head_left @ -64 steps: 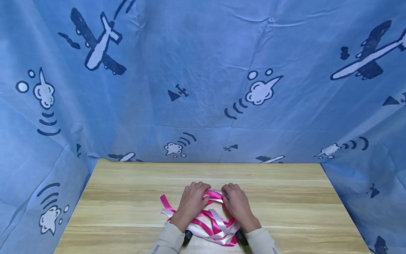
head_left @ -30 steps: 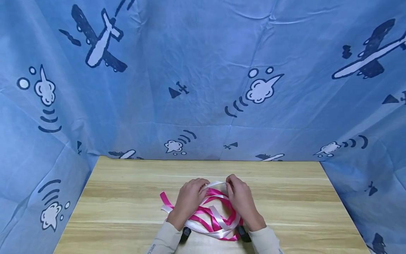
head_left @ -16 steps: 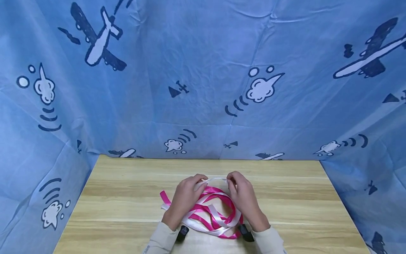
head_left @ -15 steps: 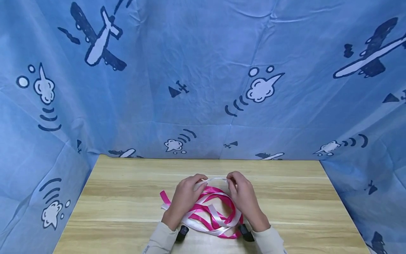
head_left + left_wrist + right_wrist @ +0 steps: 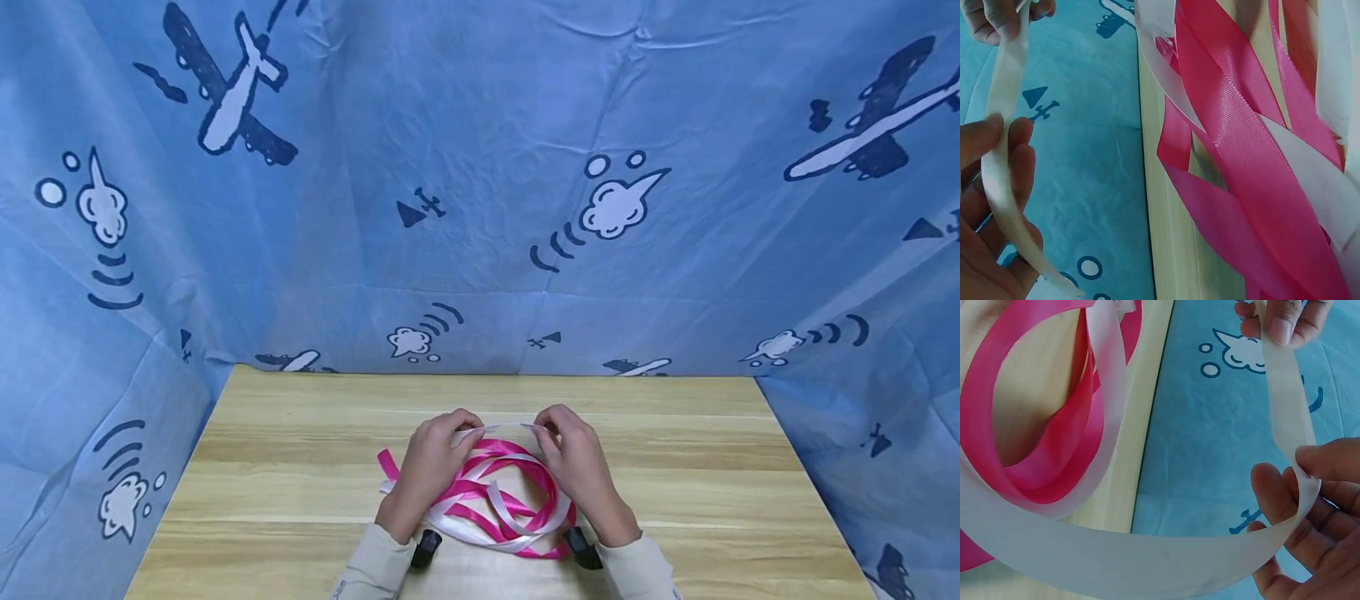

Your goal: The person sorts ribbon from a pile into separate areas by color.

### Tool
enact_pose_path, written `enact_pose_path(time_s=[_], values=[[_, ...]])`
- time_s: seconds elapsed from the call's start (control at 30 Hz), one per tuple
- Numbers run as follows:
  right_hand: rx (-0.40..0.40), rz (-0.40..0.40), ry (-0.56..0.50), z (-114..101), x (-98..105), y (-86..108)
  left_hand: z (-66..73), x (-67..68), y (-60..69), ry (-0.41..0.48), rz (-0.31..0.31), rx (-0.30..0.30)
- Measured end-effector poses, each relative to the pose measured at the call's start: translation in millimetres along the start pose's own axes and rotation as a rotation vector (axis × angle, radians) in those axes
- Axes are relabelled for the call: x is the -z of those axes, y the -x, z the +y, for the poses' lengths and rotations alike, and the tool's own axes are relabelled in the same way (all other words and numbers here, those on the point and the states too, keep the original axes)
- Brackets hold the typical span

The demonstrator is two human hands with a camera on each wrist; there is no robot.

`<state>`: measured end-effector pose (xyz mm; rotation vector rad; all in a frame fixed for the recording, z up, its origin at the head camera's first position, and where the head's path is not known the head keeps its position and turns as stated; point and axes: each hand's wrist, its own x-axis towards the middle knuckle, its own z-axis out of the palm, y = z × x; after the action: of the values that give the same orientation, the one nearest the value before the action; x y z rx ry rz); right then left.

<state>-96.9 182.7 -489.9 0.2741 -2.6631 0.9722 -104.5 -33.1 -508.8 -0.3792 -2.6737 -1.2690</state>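
Note:
A white satin ribbon (image 5: 510,426) is stretched between the two hands above the far side of a loose ribbon heap. My left hand (image 5: 433,454) pinches it between thumb and fingers; in the left wrist view the white ribbon (image 5: 1007,81) runs down across the palm to a narrow tail. My right hand (image 5: 576,450) pinches the same strip, which in the right wrist view bends at the thumb (image 5: 1329,459) and sweeps left toward the heap. Below the hands lie pink ribbon (image 5: 543,475) and more white ribbon in overlapping loops, partly hidden by the left forearm.
The ribbons lie on a light wood-grain table (image 5: 300,450). Blue cloth (image 5: 480,208) printed with planes and clouds hangs behind and at both sides. Black wrist devices sit under the left cuff (image 5: 426,550) and right cuff (image 5: 583,548).
Both hands have risen from the heap to its far side, lifting the white ribbon out and drawing it taut. Since half a second ago the left hand has shifted slightly left and a white loop has slid.

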Motion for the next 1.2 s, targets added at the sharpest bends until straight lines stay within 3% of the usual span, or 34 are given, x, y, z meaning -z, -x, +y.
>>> enact_pose_path(time_s=[0.33,0.63,0.87,1.03,1.2], values=[[0.058,0.003,-0.032,-4,2,-0.6,-1.7,0.2,-2.3,0.012,-0.029,-0.029],[0.023,-0.048,-0.042,-11,4,-1.0,1.5,5.8,-1.6,0.027,-0.037,-0.003],[-0.006,-0.090,-0.079,-14,4,0.2,2.1,10.2,-1.9,0.144,-0.041,-0.028],[-0.012,-0.097,-0.122,-16,5,2.4,3.1,17.4,-1.7,0.300,-0.040,0.040],[0.079,-0.125,-0.124,-22,-1,5.9,9.4,22.8,-0.9,0.296,-0.047,0.028]])
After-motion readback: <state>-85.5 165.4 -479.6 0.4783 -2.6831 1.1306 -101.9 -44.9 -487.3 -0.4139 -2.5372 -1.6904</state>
